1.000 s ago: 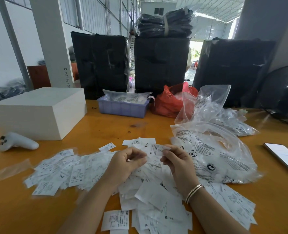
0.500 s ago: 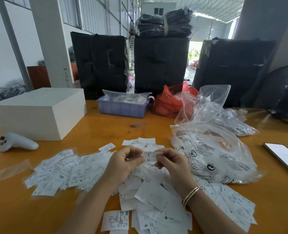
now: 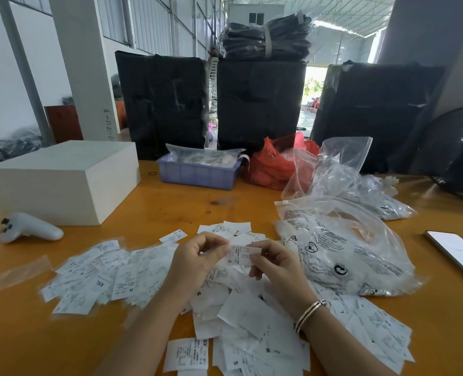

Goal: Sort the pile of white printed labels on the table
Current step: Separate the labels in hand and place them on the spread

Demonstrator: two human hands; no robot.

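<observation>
Between two hands (image 3: 197, 263) (image 3: 276, 264), one label (image 3: 242, 255)

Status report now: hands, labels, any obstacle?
Left hand and right hand pinch one white printed label. Pile of white printed labels unsorted below. Clear plastic bag touches pile.

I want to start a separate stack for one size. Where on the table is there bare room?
Bare wood lies between the white box, the blue tray and the far edge of the label pile. The near left corner is also free. The right is crowded with clear bags and a phone; both hands hold one label mid-pile.
</observation>
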